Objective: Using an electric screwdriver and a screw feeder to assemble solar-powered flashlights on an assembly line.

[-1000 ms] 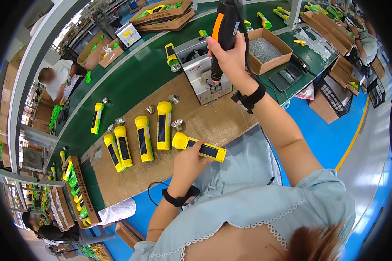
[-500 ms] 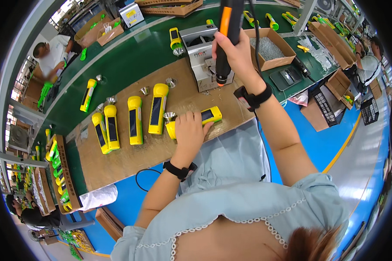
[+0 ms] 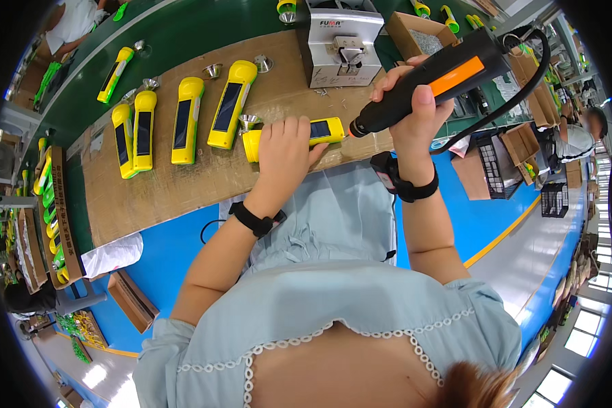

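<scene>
My left hand (image 3: 285, 151) is closed over a yellow and green flashlight (image 3: 328, 129) with a dark panel, which lies on its side on the cardboard sheet. In my right hand (image 3: 421, 112) is a black and orange electric screwdriver (image 3: 434, 83), tilted so its tip meets or nearly meets the flashlight's right end. A loose silver reflector (image 3: 249, 121) sits just behind the held flashlight. To the left, several more yellow flashlights lie side by side, the closest being one flashlight (image 3: 231, 105) with a dark panel.
A silver screw feeder (image 3: 341, 47) stands behind my hands, with loose screws on the cardboard (image 3: 163, 194) in front of it. At the back right is an open carton (image 3: 415, 34) of screws. A long box (image 3: 60, 204) of flashlights stands at the left. The screwdriver's cable (image 3: 517, 102) loops right.
My right hand has brought the screwdriver from the screw feeder down to the flashlight's right end, tilting it from upright. My left hand keeps hold of the flashlight. The whole view has shifted.
</scene>
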